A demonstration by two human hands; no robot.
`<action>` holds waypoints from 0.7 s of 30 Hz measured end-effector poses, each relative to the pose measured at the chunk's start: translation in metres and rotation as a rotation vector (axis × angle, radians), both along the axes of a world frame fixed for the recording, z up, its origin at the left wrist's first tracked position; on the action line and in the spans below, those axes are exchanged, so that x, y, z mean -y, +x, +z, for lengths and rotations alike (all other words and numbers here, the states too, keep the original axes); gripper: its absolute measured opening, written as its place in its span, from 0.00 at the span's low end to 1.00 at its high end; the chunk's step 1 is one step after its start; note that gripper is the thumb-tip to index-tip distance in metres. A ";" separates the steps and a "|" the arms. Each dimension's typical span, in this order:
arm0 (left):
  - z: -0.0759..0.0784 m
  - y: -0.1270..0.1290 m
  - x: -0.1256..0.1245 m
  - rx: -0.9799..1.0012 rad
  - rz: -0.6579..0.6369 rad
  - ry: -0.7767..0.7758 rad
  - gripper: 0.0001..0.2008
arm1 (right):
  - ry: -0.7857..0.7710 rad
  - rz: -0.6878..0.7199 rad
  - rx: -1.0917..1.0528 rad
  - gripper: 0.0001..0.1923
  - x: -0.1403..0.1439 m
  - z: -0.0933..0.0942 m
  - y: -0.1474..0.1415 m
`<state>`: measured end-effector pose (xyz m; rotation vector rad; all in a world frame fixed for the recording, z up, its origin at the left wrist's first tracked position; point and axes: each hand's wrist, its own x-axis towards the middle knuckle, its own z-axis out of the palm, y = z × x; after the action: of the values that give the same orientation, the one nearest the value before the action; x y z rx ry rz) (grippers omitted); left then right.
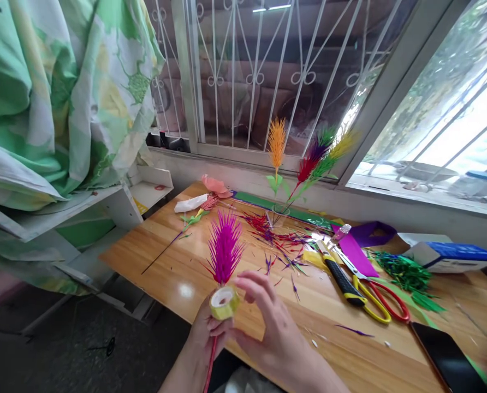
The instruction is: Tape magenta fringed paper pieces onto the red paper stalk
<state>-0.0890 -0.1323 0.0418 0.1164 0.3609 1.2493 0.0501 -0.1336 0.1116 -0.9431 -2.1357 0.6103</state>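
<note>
My left hand [211,326] is closed round the red stem of a magenta artificial flower spike [225,248], which stands upright above it. A roll of yellowish tape [224,303] sits at the top of that hand, just below the bristly head, its round hole facing me. To the right of the roll is my right hand [272,327], fingers curved and thumb apart, with nothing visible between them. Its fingertips come close to the roll; whether they touch it I cannot tell.
Beyond my hands, orange and multicoloured flower spikes [277,143] stand in a clear holder. Red and purple scraps [263,226] litter the table [161,284]. On the right lie a cutter [344,281], scissors [385,305] and a phone [448,355]. A pink flower [215,186] lies back left.
</note>
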 end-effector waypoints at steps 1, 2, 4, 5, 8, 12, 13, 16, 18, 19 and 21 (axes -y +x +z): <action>0.001 0.000 0.001 -0.042 -0.008 0.007 0.07 | 0.046 0.044 0.001 0.24 0.003 0.006 -0.006; 0.002 -0.001 0.001 -0.074 -0.002 0.017 0.07 | 0.087 0.078 0.009 0.21 0.003 0.010 -0.010; 0.004 -0.001 0.001 -0.121 0.038 0.037 0.07 | 0.140 0.115 0.008 0.14 0.001 0.010 -0.012; 0.004 -0.002 0.001 -0.147 0.065 0.046 0.08 | 0.152 0.107 -0.005 0.11 0.000 0.007 -0.010; 0.002 -0.002 -0.003 -0.176 0.117 0.077 0.09 | 0.140 0.011 -0.056 0.09 -0.005 -0.008 0.003; -0.008 0.001 -0.010 -0.179 0.080 0.104 0.09 | 0.034 -0.040 -0.138 0.09 -0.009 -0.027 0.019; -0.010 0.003 -0.011 -0.189 0.067 0.097 0.09 | 0.016 -0.039 -0.157 0.08 -0.010 -0.029 0.021; -0.012 0.007 -0.012 -0.231 0.053 0.056 0.12 | -0.007 -0.015 -0.201 0.08 -0.013 -0.033 0.021; -0.012 0.010 -0.012 -0.281 0.059 0.019 0.13 | -0.011 0.007 -0.231 0.08 -0.015 -0.036 0.019; -0.013 0.012 -0.013 -0.321 0.057 -0.002 0.13 | -0.012 0.019 -0.243 0.09 -0.016 -0.037 0.018; -0.014 0.014 -0.014 -0.422 0.055 -0.042 0.14 | -0.014 0.039 -0.250 0.09 -0.018 -0.041 0.017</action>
<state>-0.0750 -0.1179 0.0276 0.3383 0.7589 1.2670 0.0671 -0.1156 0.0711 -0.7899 -1.9330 0.7241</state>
